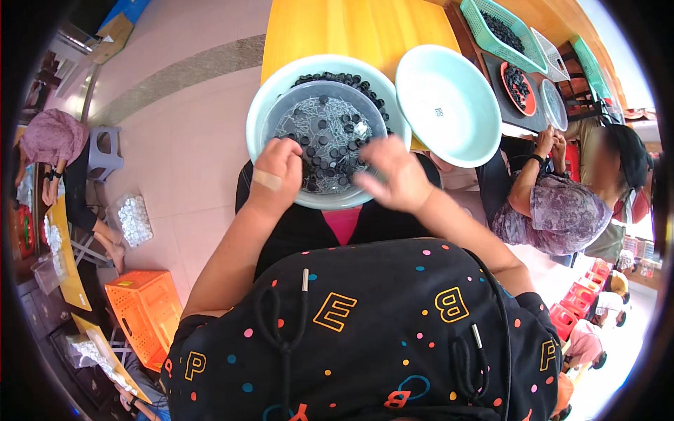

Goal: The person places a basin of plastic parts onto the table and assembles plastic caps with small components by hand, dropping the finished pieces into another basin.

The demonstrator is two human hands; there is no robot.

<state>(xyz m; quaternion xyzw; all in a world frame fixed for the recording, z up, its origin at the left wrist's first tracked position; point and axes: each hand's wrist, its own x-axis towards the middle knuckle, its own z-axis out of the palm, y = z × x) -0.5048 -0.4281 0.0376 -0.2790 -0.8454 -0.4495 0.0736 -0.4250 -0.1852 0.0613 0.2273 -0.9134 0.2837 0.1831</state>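
In front of me a translucent grey bowl (270, 116) sits inside a pale green basin (256, 144). The bowl holds small black caps (322, 125) mixed with thin clear plastic pieces (309, 111). More black caps (365, 85) lie in the basin around the bowl's far and right sides. At the bowl's near left rim is my left hand (277, 172), a tan plaster on its back. Its fingers are curled in a pinch, and whatever is between them is hidden. My right hand (399, 174), slightly blurred, hovers over the right rim with thumb and fingers apart.
A second pale green basin (449, 105) leans at the right of the yellow table (351, 31). Beyond it are a green basket (470, 17) and a red plate (531, 107), both with black parts. A co-worker (562, 203) sits at right. An orange crate (144, 316) stands at lower left.
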